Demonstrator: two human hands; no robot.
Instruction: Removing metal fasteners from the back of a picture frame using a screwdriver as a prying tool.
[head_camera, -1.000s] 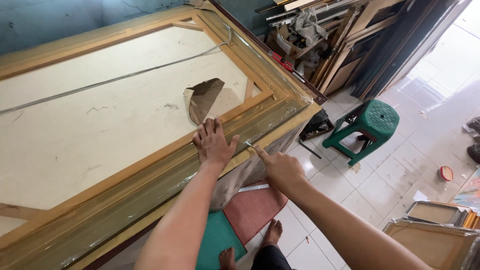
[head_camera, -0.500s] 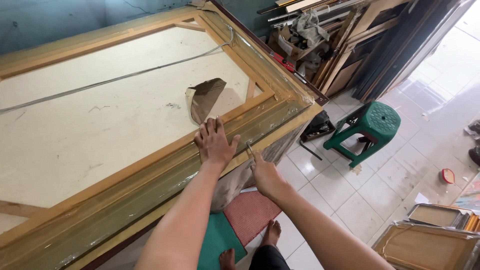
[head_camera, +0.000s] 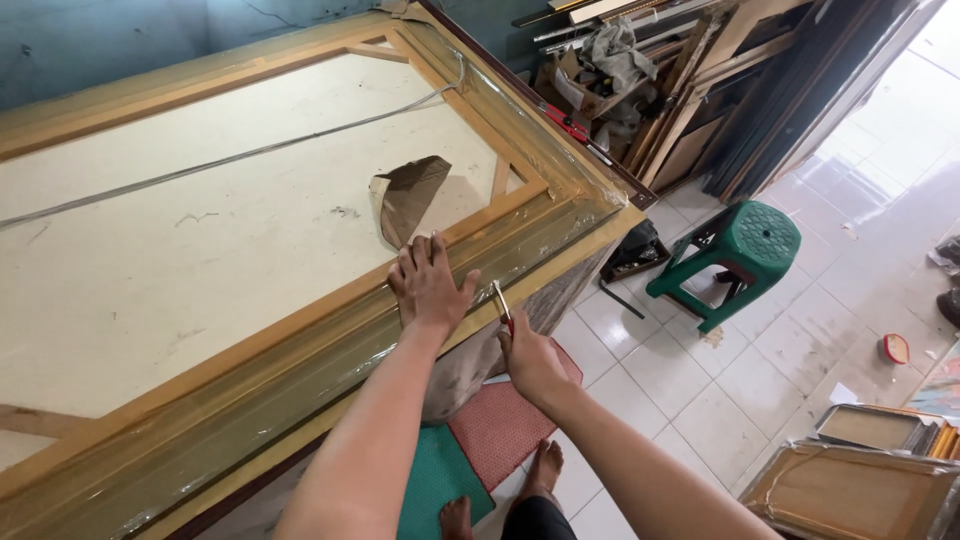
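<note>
Big wooden frame (head_camera: 300, 330), canvas back up, edge wrapped in clear plastic film, lying flat on a table. Left hand (head_camera: 430, 285) pressed flat on the edge, fingers spread; right hand (head_camera: 530, 355) closed around a small cutter (head_camera: 500, 300) at the film. White tiled floor (head_camera: 700, 400), green plastic stool (head_camera: 735, 255), stacked frames (head_camera: 860, 480) at right.

Large wrapped frame (head_camera: 300, 330) cut off at left edge, small tool (head_camera: 500, 300) partly hidden in right hand (head_camera: 530, 360)

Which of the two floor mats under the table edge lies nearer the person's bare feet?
The green mat, left of the red mat; its lower corner reaches the feet.
</note>
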